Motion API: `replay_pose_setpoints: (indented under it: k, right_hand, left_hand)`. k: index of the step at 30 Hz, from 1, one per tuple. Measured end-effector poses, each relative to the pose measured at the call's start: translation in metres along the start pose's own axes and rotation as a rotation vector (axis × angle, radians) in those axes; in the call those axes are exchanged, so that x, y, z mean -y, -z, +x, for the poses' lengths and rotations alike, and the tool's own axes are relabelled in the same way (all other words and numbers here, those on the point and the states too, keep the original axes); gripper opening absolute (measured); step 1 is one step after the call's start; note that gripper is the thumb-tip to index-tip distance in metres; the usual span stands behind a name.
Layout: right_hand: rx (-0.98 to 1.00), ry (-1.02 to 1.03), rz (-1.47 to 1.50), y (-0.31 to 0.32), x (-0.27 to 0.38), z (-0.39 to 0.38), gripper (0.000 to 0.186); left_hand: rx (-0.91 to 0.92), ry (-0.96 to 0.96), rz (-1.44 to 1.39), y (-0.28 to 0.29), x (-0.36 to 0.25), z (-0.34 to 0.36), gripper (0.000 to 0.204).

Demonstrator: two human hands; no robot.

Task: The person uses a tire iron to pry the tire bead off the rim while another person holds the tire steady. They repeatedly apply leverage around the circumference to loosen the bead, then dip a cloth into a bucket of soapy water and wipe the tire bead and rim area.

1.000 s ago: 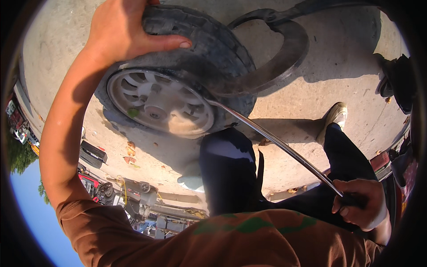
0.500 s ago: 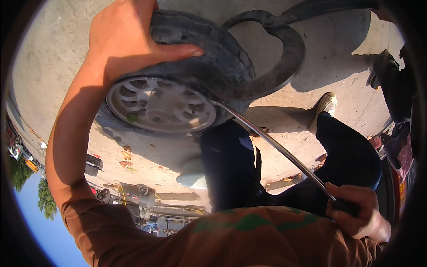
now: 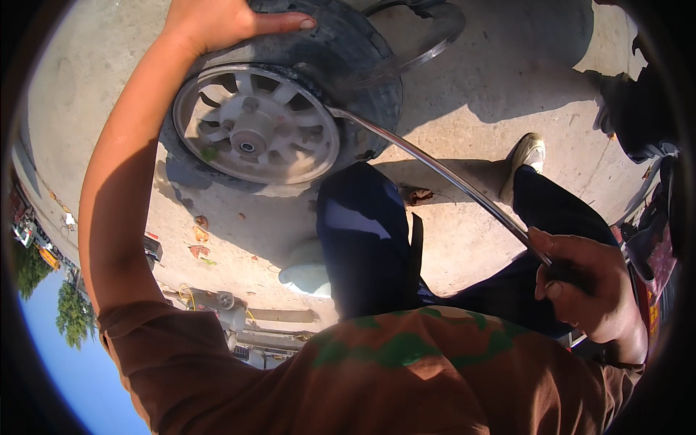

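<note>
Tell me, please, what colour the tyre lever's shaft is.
The tyre lever's shaft is shiny silver, best seen in the head view.

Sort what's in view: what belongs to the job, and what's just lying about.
Job, apparently: black rubber tyre under the left hand; grey spoked metal wheel rim; long silver metal bar in the right hand; curved black metal arm by the tyre.

Apparently lying about: dry brown leaves; boxy black object.

Broad shadows [image 3: 522, 80] darken parts of the sunlit, pale concrete ground [image 3: 87, 94]. Blue sky [image 3: 90, 373] and a green tree [image 3: 73, 315] show at far left.
</note>
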State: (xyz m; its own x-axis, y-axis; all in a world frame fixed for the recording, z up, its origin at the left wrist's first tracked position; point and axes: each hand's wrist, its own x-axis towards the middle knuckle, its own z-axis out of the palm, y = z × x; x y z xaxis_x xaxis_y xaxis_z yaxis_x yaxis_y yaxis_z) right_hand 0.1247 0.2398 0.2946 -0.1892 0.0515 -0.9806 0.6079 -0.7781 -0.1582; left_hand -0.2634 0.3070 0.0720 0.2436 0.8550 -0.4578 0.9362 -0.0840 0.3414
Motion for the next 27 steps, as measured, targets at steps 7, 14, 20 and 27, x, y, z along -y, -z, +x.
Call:
replay_pose_setpoints:
  k: [7,14,20,27]
  right_hand:
    - [-0.098,-0.025,0.13,-0.001,-0.034,-0.028,0.057]
    - [-0.084,-0.034,0.122,0.001,-0.048,-0.029,0.052]
    - [-0.029,0.279,-0.177,-0.01,-0.056,-0.019,0.054]
    - [-0.106,0.331,-0.24,-0.027,-0.063,-0.011,0.055]
  left_hand:
    - [-0.052,-0.091,0.248,0.003,0.0,-0.005,0.089]
    - [-0.145,-0.249,0.152,-0.017,0.031,0.005,0.078]
    - [-0.108,-0.252,0.09,-0.014,0.03,0.006,0.078]
    - [-0.097,-0.258,0.061,-0.016,0.031,0.009,0.077]
